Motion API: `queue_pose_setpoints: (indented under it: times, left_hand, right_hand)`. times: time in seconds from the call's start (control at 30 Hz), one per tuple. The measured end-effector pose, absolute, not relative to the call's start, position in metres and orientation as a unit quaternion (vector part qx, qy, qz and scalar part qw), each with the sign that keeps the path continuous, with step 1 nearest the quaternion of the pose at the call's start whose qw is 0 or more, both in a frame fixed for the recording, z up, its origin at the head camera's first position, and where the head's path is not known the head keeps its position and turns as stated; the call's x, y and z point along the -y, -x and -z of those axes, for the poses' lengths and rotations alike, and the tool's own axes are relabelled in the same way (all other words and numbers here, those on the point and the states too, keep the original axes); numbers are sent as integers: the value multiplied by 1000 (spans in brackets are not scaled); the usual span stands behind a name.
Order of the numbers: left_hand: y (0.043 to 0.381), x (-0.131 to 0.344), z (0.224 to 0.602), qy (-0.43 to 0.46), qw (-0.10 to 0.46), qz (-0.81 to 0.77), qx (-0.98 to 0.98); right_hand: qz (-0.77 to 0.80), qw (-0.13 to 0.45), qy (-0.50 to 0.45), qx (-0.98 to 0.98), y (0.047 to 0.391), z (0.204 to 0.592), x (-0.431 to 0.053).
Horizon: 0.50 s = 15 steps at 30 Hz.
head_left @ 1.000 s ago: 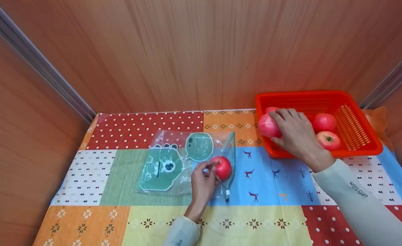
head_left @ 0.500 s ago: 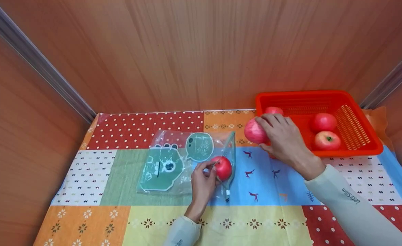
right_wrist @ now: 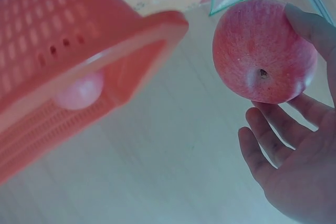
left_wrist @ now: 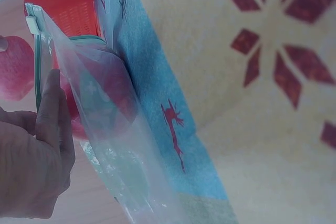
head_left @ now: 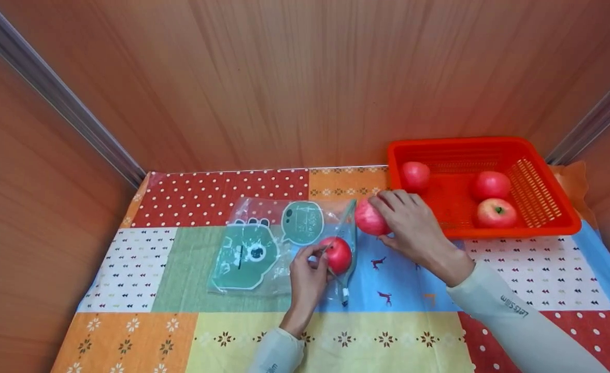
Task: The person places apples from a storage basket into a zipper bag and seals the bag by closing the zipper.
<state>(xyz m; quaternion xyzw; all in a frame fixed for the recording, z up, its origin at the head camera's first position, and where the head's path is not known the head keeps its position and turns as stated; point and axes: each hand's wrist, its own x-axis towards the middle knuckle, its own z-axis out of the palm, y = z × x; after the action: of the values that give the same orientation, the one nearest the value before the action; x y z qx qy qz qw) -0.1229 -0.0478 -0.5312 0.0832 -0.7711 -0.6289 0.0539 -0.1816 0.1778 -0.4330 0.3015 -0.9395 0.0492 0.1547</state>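
A clear zip bag (head_left: pixel 279 282) with a green cartoon print lies flat on the patchwork cloth, its mouth facing right. Just inside the mouth sits one red apple (head_left: pixel 339 256), seen through the plastic in the left wrist view. My left hand (head_left: pixel 307 277) pinches the bag's upper layer near the opening, beside that apple. Another apple (head_left: pixel 371 217) is in my right hand (head_left: pixel 413 228), gripped between thumb and fingers close to the right of the bag's mouth. In the right wrist view this apple (right_wrist: pixel 257 51) shows its dimpled end towards the camera.
A red plastic basket (head_left: pixel 564 228) with slotted walls stands at the back right, against the wooden wall (head_left: pixel 305 83). Inside it are an apple (head_left: pixel 415 176) at the left and two more apples (head_left: pixel 496 213) at the right. A zip slider (head_left: pixel 345 292) marks the bag's near corner.
My right hand has carried its apple out from over the basket, left and towards me, to the bag's mouth. The left hand and bag have stayed in place.
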Motion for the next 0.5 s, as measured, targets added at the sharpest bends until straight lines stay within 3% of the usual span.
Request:
queue_pose_setpoints:
  times: [0.5]
  left_hand:
    - [122,47,530,-85,63,620,778]
  right_hand:
    - [-36,140,-321,936,175,453,-162]
